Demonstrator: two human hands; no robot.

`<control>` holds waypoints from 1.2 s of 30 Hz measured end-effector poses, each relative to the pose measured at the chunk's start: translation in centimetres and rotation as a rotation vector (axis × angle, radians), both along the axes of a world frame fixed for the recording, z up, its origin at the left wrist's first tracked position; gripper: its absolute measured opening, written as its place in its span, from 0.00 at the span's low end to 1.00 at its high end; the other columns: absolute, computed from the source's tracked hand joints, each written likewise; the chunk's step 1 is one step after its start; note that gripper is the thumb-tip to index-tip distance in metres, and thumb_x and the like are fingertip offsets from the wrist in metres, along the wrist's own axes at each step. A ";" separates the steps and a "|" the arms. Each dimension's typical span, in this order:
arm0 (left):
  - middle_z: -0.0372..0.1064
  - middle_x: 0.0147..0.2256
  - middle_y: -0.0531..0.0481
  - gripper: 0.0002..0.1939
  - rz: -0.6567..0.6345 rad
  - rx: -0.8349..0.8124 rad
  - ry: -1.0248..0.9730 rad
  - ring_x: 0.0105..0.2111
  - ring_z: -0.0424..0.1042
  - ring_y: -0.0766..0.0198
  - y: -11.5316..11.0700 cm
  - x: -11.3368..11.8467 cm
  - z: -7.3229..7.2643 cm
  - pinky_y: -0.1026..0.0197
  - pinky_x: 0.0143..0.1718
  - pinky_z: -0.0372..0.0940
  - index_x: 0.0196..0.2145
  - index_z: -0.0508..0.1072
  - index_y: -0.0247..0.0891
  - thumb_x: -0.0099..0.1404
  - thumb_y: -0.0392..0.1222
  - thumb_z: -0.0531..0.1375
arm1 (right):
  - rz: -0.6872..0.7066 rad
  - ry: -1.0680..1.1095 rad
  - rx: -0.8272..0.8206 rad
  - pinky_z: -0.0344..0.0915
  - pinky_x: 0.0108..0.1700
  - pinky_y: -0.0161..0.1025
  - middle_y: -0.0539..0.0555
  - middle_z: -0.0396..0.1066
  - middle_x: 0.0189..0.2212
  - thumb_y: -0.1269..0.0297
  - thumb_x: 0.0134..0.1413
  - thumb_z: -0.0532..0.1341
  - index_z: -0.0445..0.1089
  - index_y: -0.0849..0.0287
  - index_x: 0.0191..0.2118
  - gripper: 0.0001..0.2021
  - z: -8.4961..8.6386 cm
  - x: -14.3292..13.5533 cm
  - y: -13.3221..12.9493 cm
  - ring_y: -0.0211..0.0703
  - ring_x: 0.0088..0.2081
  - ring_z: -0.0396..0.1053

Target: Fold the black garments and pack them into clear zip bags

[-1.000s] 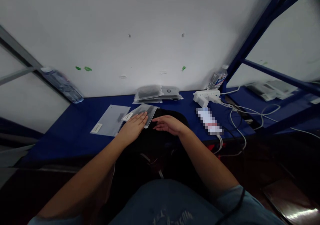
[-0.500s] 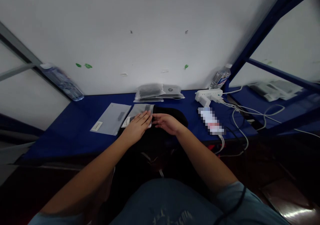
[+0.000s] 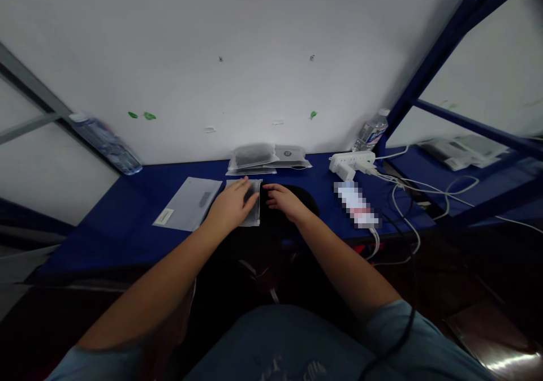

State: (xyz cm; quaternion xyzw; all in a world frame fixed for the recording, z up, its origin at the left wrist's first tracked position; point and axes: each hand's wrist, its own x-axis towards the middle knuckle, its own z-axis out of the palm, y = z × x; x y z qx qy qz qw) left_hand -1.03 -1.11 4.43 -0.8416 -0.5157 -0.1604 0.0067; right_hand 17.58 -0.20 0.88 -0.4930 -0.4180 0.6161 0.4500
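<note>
A translucent zip bag [image 3: 254, 214] with something dark inside lies in front of me, partly covered by my left hand [image 3: 229, 207]. That hand rests flat on the bag, thumb spread from the fingers. Just right of the bag's edge, my right hand [image 3: 285, 201] is held with its fingers apart and nothing visible in them. Beneath and beside it is a black thing [image 3: 309, 196], too dark to make out, perhaps soft. A flat frosted zip bag [image 3: 190, 200] with a white label [image 3: 163, 217] lies to the left.
Several filled zip bags [image 3: 254, 156] are stacked by the wall on the blue table [image 3: 114, 223]. Right of them are a white power strip [image 3: 352, 159], a phone [image 3: 356, 204] with cables and a water bottle [image 3: 372, 130]. Another bottle [image 3: 106, 143] leans at the left.
My left hand's fingers have spread and its thumb has moved away from them. The bag under it has turned slightly. My right hand's fingers have shifted a little upward.
</note>
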 end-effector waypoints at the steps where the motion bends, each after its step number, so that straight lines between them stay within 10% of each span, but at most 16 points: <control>1: 0.61 0.65 0.34 0.26 0.094 -0.017 0.035 0.65 0.61 0.49 0.8 0.9 0.8 0.50 0.65 0.58 0.61 0.69 0.30 0.74 0.49 0.52 | -0.015 0.004 -0.003 0.65 0.35 0.35 0.48 0.70 0.31 0.71 0.46 0.58 0.74 0.54 0.44 0.18 -0.1 -0.2 0.1 0.37 0.30 0.68; 9: 0.79 0.43 0.31 0.14 0.204 -0.341 0.330 0.48 0.78 0.47 6.9 6.5 2.2 0.53 0.50 0.70 0.44 0.81 0.32 0.67 0.39 0.59 | -0.024 0.126 -0.043 0.67 0.37 0.35 0.50 0.71 0.28 0.72 0.42 0.57 0.75 0.57 0.36 0.13 -1.0 -1.0 1.0 0.37 0.30 0.68; 18: 0.79 0.40 0.31 0.12 0.109 -0.261 0.369 0.45 0.79 0.46 6.6 6.8 2.1 0.55 0.47 0.71 0.42 0.81 0.27 0.66 0.31 0.58 | 0.125 0.203 -0.031 0.70 0.45 0.41 0.48 0.71 0.28 0.76 0.33 0.57 0.74 0.56 0.33 0.17 -0.4 -0.8 1.5 0.39 0.35 0.68; 26: 0.64 0.61 0.26 0.21 0.043 -0.124 0.287 0.62 0.67 0.48 5.1 7.2 0.6 0.53 0.59 0.64 0.58 0.71 0.24 0.71 0.30 0.51 | -0.021 0.263 -0.051 0.68 0.36 0.37 0.45 0.66 0.23 0.72 0.34 0.56 0.69 0.56 0.29 0.11 0.0 -1.6 1.8 0.38 0.30 0.63; 36: 0.51 0.69 0.35 0.38 -0.353 -0.055 0.123 0.68 0.56 0.48 0.7 -4.1 -1.5 0.47 0.66 0.58 0.70 0.54 0.33 0.71 0.56 0.56 | 0.131 0.058 -0.131 0.72 0.46 0.40 0.53 0.75 0.32 0.74 0.51 0.57 0.74 0.56 0.41 0.13 0.8 1.8 -2.0 0.39 0.36 0.75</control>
